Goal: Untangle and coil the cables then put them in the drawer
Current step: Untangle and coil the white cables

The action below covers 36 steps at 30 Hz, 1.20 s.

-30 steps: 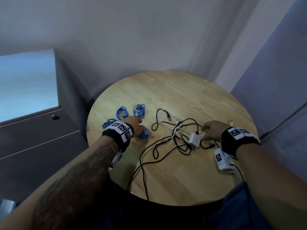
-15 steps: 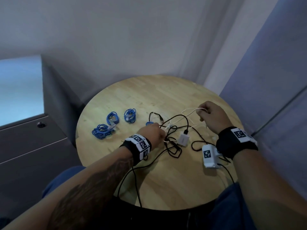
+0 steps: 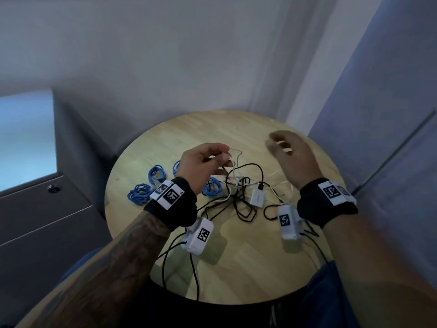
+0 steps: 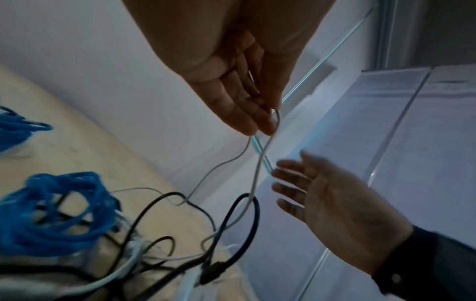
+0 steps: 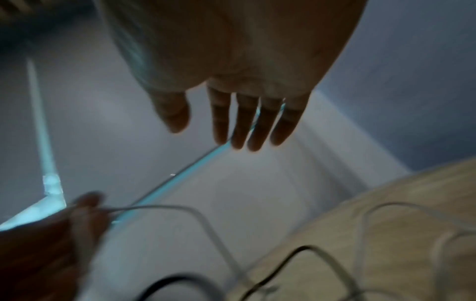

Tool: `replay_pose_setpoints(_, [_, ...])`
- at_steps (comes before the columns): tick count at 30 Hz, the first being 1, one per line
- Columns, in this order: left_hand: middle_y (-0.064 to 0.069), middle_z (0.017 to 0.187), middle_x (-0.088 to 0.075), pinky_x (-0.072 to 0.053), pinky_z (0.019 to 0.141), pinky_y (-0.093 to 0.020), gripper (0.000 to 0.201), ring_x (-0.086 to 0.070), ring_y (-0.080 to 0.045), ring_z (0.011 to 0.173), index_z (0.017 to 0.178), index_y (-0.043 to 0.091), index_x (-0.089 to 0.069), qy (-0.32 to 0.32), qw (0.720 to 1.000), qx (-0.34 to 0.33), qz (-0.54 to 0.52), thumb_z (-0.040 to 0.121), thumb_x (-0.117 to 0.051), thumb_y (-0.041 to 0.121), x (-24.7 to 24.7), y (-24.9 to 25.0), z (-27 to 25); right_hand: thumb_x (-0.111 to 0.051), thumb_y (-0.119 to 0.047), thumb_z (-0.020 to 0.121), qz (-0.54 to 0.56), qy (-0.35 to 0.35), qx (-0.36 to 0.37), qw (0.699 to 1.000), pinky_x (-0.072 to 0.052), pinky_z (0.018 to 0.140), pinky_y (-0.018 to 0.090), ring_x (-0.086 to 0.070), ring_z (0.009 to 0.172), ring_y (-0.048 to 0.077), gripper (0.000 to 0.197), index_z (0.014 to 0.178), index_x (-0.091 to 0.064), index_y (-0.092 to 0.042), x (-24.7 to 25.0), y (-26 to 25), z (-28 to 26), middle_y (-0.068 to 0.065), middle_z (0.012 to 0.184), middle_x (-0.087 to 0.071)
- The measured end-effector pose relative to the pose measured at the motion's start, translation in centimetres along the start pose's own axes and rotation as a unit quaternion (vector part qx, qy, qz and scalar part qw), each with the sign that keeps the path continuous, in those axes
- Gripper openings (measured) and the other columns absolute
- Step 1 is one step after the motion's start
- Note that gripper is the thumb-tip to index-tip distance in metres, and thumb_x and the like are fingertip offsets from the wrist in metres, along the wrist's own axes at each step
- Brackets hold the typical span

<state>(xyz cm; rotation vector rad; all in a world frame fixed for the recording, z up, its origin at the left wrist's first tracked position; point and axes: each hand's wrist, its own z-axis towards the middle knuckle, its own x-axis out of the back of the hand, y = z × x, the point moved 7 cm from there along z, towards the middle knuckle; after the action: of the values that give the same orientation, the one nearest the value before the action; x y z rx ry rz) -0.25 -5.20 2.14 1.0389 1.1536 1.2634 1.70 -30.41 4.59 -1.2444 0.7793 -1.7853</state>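
A tangle of black cable (image 3: 246,200) and thin white cable (image 3: 236,162) lies mid-table around a small white adapter (image 3: 258,197). My left hand (image 3: 208,159) is raised above it and pinches a loop of the white cable (image 4: 260,163) between its fingertips (image 4: 268,124). My right hand (image 3: 287,152) hovers to the right, fingers spread and straight (image 5: 244,126), holding nothing. Several coiled blue cables (image 3: 139,194) lie on the table's left part, one (image 4: 56,211) close to the tangle.
The round wooden table (image 3: 236,268) stands in a corner between grey walls. A grey drawer cabinet (image 3: 42,209) with a lock is to the left, its drawers shut. Black cable ends hang over the table's near edge (image 3: 196,287).
Both hands have risen off the table. The left hand has lifted a loop of white cable; the right hand has let go of the white cable and opened.
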Motion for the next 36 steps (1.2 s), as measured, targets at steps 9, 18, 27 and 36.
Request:
replay_pose_setpoints(9, [-0.017,0.104,-0.074,-0.063,0.078,-0.042,0.035,-0.074,-0.035,0.096,0.13,0.013,-0.066,-0.03,0.999,-0.011,-0.041,0.098,-0.067,-0.002,-0.2,0.6,1.7,-0.063,-0.026,0.105,0.003,-0.112,0.027,0.993,-0.053,0.073,0.037,-0.066,0.07,0.018,0.017,0.095,-0.077,-0.021,-5.6,-3.3,-1.8,-0.007,0.08,-0.075])
replay_pose_setpoints(18, [-0.005,0.151,-0.045,-0.052,0.103,-0.043,0.067,-0.057,-0.033,0.128,0.147,0.031,-0.053,-0.185,0.81,0.107,0.547,0.086,-0.08,0.026,3.1,-14.0,3.5,-0.058,-0.023,0.109,0.061,-0.072,-0.016,0.995,-0.053,0.065,0.034,-0.061,0.056,0.019,0.019,0.098,-0.072,-0.017,-3.7,-4.1,-2.4,0.0,0.083,-0.075])
replay_pose_setpoints(27, [-0.011,0.146,-0.04,-0.056,0.09,-0.049,0.058,-0.065,-0.039,0.107,0.148,0.023,-0.049,-0.069,0.759,0.171,0.624,0.093,-0.069,0.024,9.3,-9.1,4.0,-0.057,-0.03,0.109,0.086,0.0,0.003,0.996,-0.05,0.069,0.032,-0.053,0.062,0.013,0.021,0.102,-0.075,-0.022,-1.7,-3.1,-1.5,0.001,0.077,-0.065])
replay_pose_setpoints(36, [0.018,0.143,-0.052,-0.056,0.08,-0.034,0.057,-0.066,-0.018,0.092,0.149,0.035,-0.05,-0.088,0.964,-0.046,0.248,0.098,-0.074,0.032,-2.1,-1.4,0.5,-0.049,-0.025,0.112,0.238,-0.04,0.021,0.97,-0.036,0.078,0.03,-0.035,0.068,0.015,0.031,0.109,-0.075,-0.01,-1.3,-6.7,-1.6,-0.003,0.066,-0.034])
